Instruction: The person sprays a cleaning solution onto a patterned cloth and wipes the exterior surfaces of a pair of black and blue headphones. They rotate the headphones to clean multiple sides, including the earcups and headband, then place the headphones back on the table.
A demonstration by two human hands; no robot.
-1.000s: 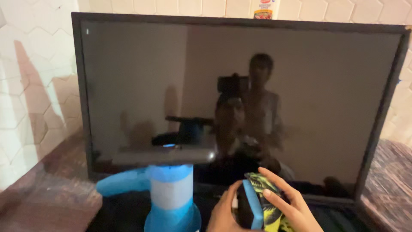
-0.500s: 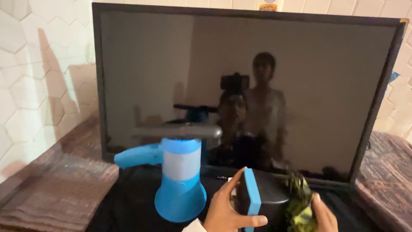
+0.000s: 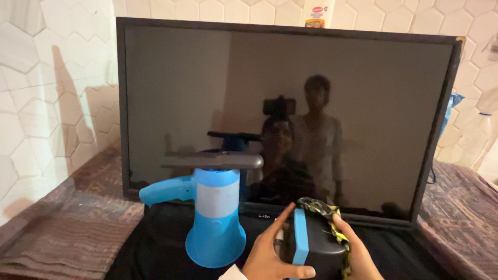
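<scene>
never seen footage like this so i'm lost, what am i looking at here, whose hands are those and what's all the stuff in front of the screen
The picture comes from a camera worn on a person's head, looking forward and down, so the two hands at the bottom are that person's own. The left hand and the right hand both grip a black box with a blue band and a yellow-and-black strap draped over it. To its left stands a blue and white megaphone, bell down, on a black cloth. Behind is a large switched-off television, whose dark screen mirrors people in the room. A patterned brown cover lies underneath, with a tiled wall behind.
</scene>
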